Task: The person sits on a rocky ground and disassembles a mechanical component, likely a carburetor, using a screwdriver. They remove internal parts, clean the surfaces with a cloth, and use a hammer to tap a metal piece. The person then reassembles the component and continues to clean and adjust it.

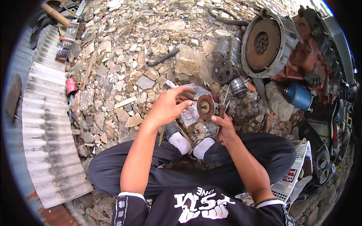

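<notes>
In front of my crossed legs, my right hand (225,127) is closed around the lower right side of a round metal part (206,107). Its reddish-brown rim surrounds a brass-coloured centre with a small stub, facing up. To its left, my left hand (174,103) has its fingers curled and thumb brought in, close to the part's upper left edge. A thin yellowish tip shows by those fingers, but what they hold is too small to make out. Under and behind both hands lies a crumpled clear plastic bag (191,116).
An engine block (307,47) with a large flywheel housing (264,43) stands at the far right, with a blue oil filter (298,95). A pulley (222,71) lies nearer. Corrugated sheet (49,128) runs along the left, near a red can (71,86). A white crate (292,175) sits by my right knee. Broken stones cover the ground.
</notes>
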### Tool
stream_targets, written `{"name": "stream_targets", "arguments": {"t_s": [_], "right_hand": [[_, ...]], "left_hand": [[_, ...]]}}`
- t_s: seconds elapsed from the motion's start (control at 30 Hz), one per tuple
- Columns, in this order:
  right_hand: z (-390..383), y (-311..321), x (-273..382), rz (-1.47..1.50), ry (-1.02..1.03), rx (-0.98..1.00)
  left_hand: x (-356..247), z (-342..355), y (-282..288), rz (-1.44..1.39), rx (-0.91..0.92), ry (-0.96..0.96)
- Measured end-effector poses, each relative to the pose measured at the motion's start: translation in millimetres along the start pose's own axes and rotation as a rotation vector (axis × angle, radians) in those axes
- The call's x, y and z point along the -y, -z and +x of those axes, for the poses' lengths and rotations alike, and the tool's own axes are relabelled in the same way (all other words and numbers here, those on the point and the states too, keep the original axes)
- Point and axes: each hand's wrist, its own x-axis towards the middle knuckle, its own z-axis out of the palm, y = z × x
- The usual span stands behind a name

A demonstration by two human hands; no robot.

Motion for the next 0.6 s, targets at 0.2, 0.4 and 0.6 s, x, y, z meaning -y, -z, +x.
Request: {"name": "stream_targets", "arguments": {"t_s": [0.2,0.4,0.6], "right_hand": [[-2,3,-7,0.01,0.022,-0.07],[1,14,2,0.098,0.073,-0.184],[0,18,15,0.178,0.144,-0.168]], "left_hand": [[3,3,0,-0.017,-0.052,-0.146],[108,26,22,0.018,-0.223,-0.02],[184,8,-42,0.961,-0.04,0.037]]}}
